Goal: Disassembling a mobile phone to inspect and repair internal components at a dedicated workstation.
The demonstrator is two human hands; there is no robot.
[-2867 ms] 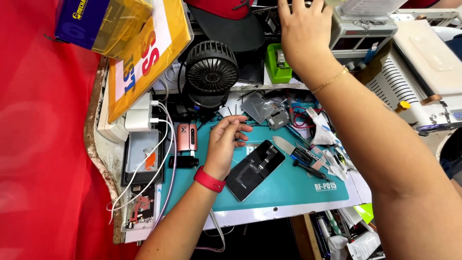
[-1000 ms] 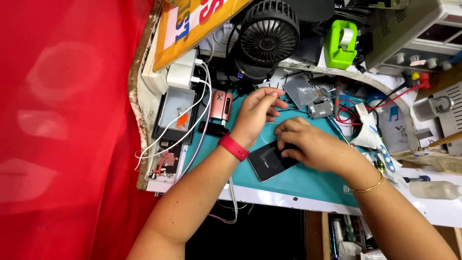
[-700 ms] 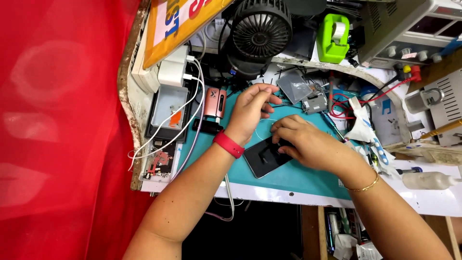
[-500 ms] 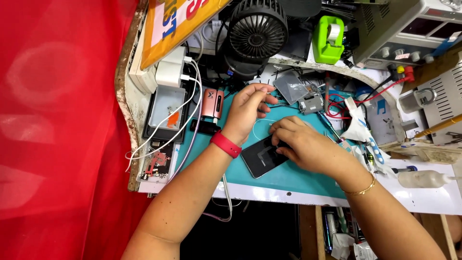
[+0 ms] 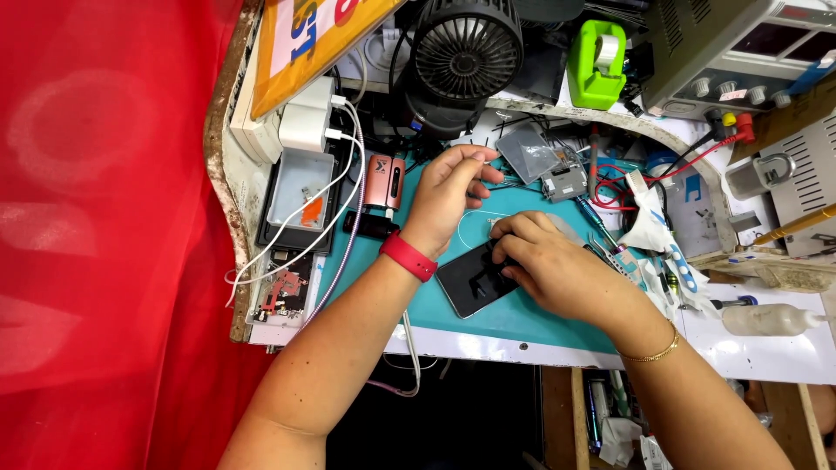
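Note:
A black smartphone (image 5: 470, 283) lies tilted on the teal work mat (image 5: 514, 324). My right hand (image 5: 549, 261) rests on the phone's upper right part, fingers curled over it and pressing it down. Just above the phone, my left hand (image 5: 448, 196), with a red band at its wrist, hovers with its fingertips pinched on a thin tool, perhaps tweezers (image 5: 509, 181). Part of the phone is hidden under my right hand.
A black fan (image 5: 466, 48) and a green tape dispenser (image 5: 596, 65) stand at the back. White chargers and cables (image 5: 318, 130), a pink device (image 5: 385, 181) and a parts tray (image 5: 296, 187) lie left. Tools, red leads and a clear bottle (image 5: 766, 319) crowd the right. Red cloth (image 5: 104, 235) hangs left.
My right hand came down from the back shelf onto the phone. Over the last second both hands stay nearly in place; the view shifts slightly.

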